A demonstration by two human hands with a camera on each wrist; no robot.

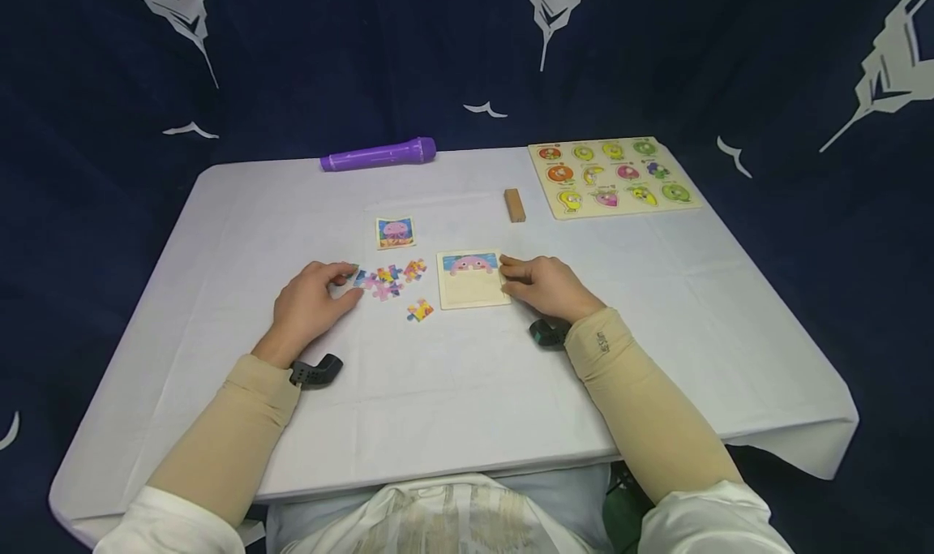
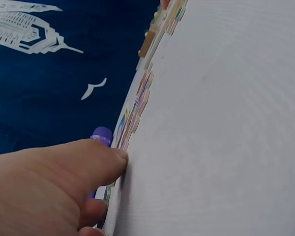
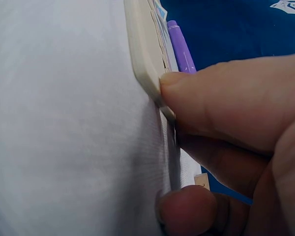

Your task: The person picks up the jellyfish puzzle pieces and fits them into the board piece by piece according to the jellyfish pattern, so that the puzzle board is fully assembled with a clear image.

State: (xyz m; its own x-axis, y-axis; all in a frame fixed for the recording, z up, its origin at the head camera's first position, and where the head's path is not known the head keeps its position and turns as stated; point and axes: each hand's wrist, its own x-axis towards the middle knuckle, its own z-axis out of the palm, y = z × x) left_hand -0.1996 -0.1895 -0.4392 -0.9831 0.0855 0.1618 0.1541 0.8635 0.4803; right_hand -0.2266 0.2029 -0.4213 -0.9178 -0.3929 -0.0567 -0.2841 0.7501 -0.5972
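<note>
One dark blue cloth (image 1: 328, 51), printed with white feather shapes, hung behind our worktop (image 1: 438, 408), which wore a white cover with faint creases. Beige sleeves (image 1: 642, 408) wrapped our forearms, their fabric smooth and close-fitting. At the far right we had a flat, pale board (image 1: 610, 179) bearing rows of coloured fruit shapes, and along the far edge lay a purple microphone (image 1: 379, 156), slim and rounded at its head.

With our right grip (image 1: 547, 286) we pinched the right edge of a square puzzle tray (image 1: 474, 294), thumb at its near corner. Our left grip (image 1: 310, 302) stood moderately wide, thumb and forefinger apart, just left of the loose pieces; we could not tell whether it touched one. The tray lay flat between our hands, nearer the right, its corners rounded, pink and blue pieces filling its top strip and plain cream wood showing below.

Beyond the loose pieces we saw a small picture card (image 1: 396, 232) with a pink creature on blue, and, farther right, a brown oblong block (image 1: 514, 205). Smallest were the knobbly, interlocking puzzle pieces (image 1: 384, 282), mostly clustered between left grip and tray, one yellowish piece (image 1: 420, 310) lying apart on the near side.
</note>
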